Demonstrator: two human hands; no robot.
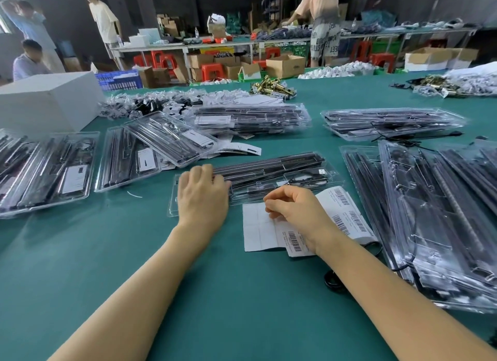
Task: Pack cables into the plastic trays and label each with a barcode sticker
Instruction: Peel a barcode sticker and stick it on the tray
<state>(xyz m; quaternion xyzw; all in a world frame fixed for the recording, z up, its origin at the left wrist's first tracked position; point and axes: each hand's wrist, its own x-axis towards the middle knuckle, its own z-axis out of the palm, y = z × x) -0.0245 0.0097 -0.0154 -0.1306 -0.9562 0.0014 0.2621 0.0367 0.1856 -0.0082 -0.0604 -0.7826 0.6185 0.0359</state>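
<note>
Labelling step: left hand [202,196] lying flat, steadying the tray [252,182]; right hand [294,208] pinching at the sticker sheet [271,226], next peeling one.

Even overhead light, soft shadows on the worktop [107,253] — glare on plastic trays [443,226], dim background, wide-angle bending at edges.

2 bare forearms, no sleeves in view up to the frame's lower edge. No watch, bracelet or glove on either wrist. Left hand [203,196] and right hand [293,208] ringless, nails short and unpainted where visible, above the green table [134,253].
</note>
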